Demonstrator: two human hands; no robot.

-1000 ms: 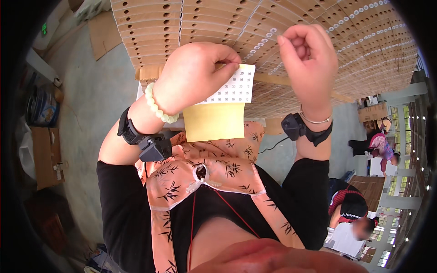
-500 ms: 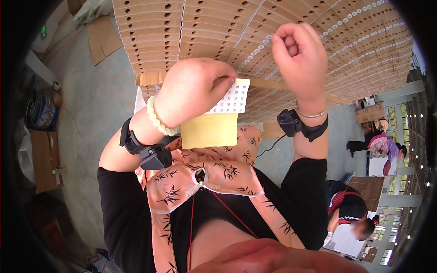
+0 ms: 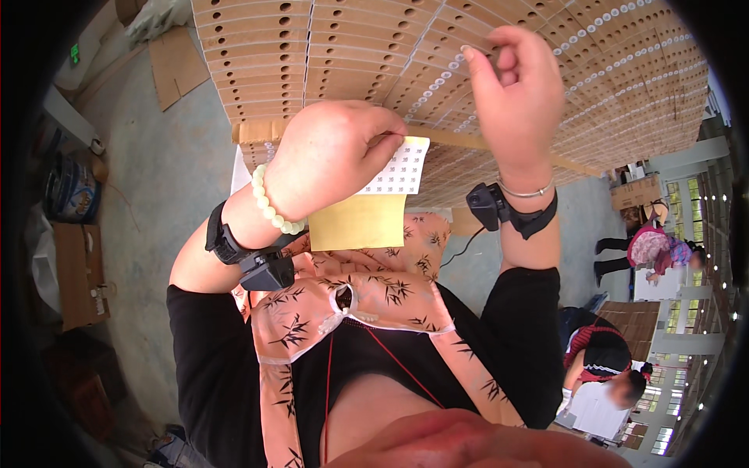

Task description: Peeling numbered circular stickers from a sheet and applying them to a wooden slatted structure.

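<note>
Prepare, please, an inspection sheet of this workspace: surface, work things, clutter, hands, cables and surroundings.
Surface: stacked cardboard with rows of round holes; white discs mark some rows.
Work things: white label sheet with small dark print; a yellow sheet shows below it.
Clutter: flat cardboard piece on the floor; cardboard box and blue tub at far left.
Hands: left hand pinches the label sheet; right hand has thumb and forefinger apart, any label on it too small to tell.
Cables: thin black cable near the right wrist device.
Surroundings: two co-workers at right; windows beyond.
</note>
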